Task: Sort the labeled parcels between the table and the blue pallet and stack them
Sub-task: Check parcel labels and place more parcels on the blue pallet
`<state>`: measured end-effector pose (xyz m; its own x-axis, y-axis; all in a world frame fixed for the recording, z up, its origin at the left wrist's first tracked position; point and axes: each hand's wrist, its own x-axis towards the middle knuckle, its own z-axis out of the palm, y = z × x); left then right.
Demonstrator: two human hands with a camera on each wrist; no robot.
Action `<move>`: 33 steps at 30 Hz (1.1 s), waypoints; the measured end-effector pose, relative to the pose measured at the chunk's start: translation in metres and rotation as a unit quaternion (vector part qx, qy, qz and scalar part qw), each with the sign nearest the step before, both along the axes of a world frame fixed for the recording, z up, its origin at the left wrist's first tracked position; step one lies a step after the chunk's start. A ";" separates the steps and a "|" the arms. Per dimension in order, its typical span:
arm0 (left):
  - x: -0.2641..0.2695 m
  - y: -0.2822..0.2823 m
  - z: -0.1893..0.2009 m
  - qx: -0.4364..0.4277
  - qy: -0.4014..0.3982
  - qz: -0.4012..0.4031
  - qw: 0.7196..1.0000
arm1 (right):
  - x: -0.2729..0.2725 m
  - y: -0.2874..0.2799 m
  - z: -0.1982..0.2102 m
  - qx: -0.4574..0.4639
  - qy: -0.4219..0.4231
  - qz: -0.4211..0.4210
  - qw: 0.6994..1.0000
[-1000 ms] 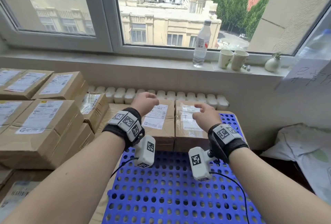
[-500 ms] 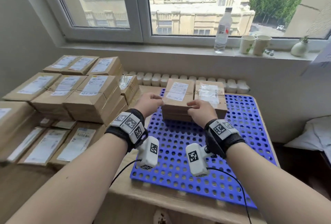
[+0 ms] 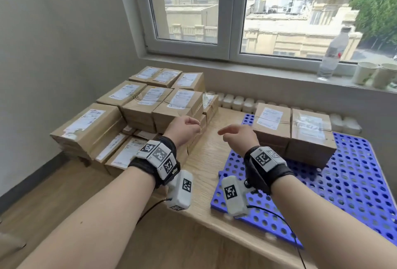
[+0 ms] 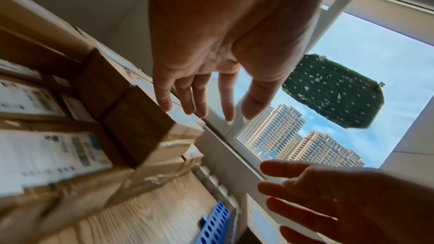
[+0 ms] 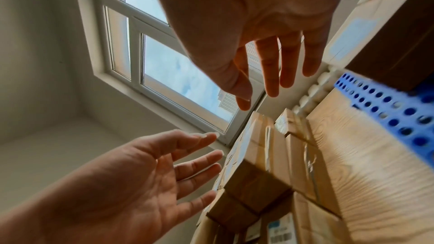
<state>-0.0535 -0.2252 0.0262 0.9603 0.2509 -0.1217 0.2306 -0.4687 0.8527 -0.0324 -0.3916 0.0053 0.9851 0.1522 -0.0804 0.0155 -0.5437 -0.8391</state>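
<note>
The step in hand is judged to be the reach for a fresh parcel, with nothing carried at present. The wooden table (image 3: 206,157) is taken as the landmark. Its far left part is filled by the large stack of labeled parcels (image 3: 137,114), brown cardboard boxes piled in several layers with white shipping labels turned upward. On the right part of the table the blue pallet (image 3: 354,182) is laid, a perforated plastic grid, and at the pallet's far edge two taped parcels (image 3: 292,131) are set side by side and touching, one layer high as far as can be seen; the rest of the pallet carries nothing visible. Above the bare strip of table between stack and pallet both hands are held empty. The left hand (image 3: 184,129) is seen just beside the near right corner of the stack, its fingers loosely curved and gripping nothing; in the left wrist view its fingertips (image 4: 164,103) are shown near the top edge of a box, though contact cannot be confirmed. The right hand (image 3: 238,135) is spread, fingers relaxed and apart, turned toward the stack and holding nothing. The next move is judged to call for a top box of the stack to be framed between both palms, lifted clear of its neighbours, and set on the pallet flush against the two already there. On the windowsill behind the table a plastic water bottle (image 3: 333,53) and two paper cups (image 3: 373,74) are stood.
</note>
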 end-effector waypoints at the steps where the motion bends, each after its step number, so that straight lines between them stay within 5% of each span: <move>1: -0.003 0.016 0.001 -0.003 -0.004 0.003 1.000 | -0.001 0.017 0.002 0.004 -0.002 0.006 1.000; 15: -0.032 0.281 -0.004 -0.024 -0.022 0.062 0.998 | -0.002 0.273 -0.011 0.081 0.037 0.020 0.996; 33: 0.055 0.452 -0.031 -0.084 0.021 0.190 0.978 | 0.085 0.406 -0.048 0.079 0.155 0.043 0.984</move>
